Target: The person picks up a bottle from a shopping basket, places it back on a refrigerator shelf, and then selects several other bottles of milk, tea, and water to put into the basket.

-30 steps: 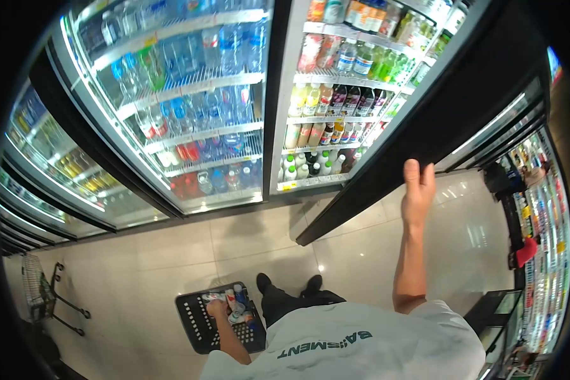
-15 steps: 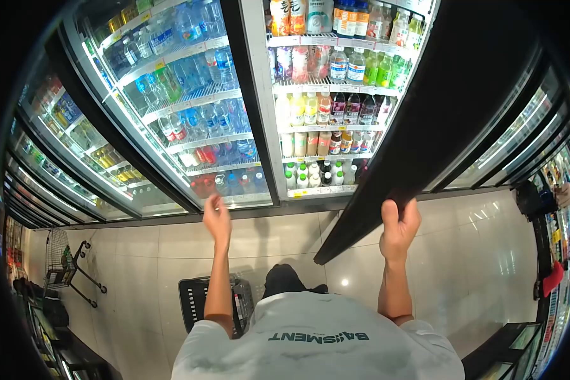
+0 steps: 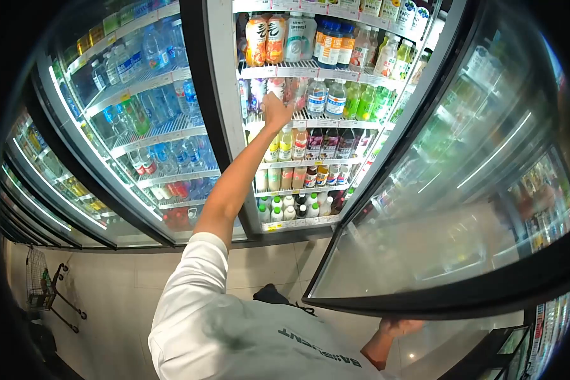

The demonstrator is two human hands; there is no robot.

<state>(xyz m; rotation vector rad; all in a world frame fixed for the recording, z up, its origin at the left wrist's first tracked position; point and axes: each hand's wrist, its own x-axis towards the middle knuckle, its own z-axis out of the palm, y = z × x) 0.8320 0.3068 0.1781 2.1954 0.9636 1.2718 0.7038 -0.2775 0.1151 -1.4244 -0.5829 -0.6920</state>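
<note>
My left hand (image 3: 277, 110) is stretched into the open fridge, at the second visible shelf, against a pink-and-white bottle (image 3: 276, 86); its fingers are bent, and whether they grip the bottle is not clear. Right of it stand clear bottles with blue-and-white labels (image 3: 326, 98). My right hand (image 3: 400, 327) is low at the right, just under the bottom edge of the open glass door (image 3: 449, 221); the door frame hides part of it, and its grip cannot be made out.
Closed fridge doors (image 3: 152, 114) with water bottles line the left. A shopping cart (image 3: 41, 285) stands on the floor at the lower left. Lower fridge shelves hold juice bottles (image 3: 313, 144) and white bottles with green caps (image 3: 277, 209).
My left hand has moved up and forward into the fridge. The door has swung wider to the right, and my right hand is lower. The view has shifted, and the basket is out of sight.
</note>
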